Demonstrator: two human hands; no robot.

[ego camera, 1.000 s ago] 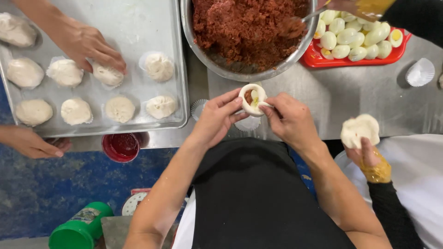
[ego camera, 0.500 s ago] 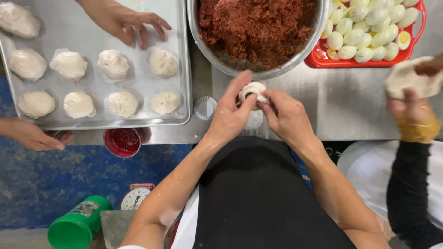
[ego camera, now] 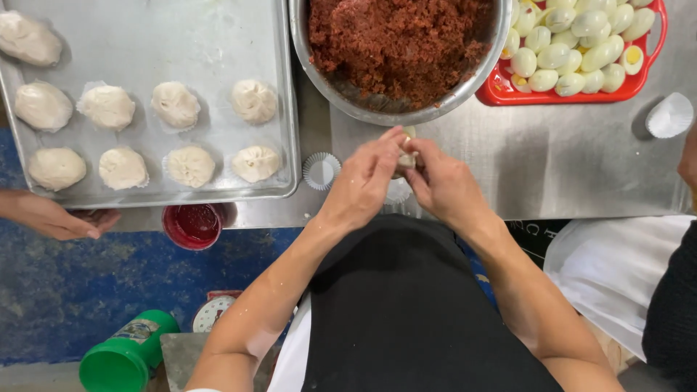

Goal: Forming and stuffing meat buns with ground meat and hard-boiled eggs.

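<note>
Dough bun [ego camera: 405,156], open with filling showing a second ago, is now nearly hidden at frame centre, pinched shut between the left hand [ego camera: 363,181] and right hand [ego camera: 443,185] just below the filling bowl [ego camera: 348,91], so sealing looks almost done.

A steel table [ego camera: 552,167] stands over a worn blue floor [ego camera: 87,290].

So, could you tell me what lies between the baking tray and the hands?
In the head view, one empty white paper cup liner sits on the steel table between them.
</note>
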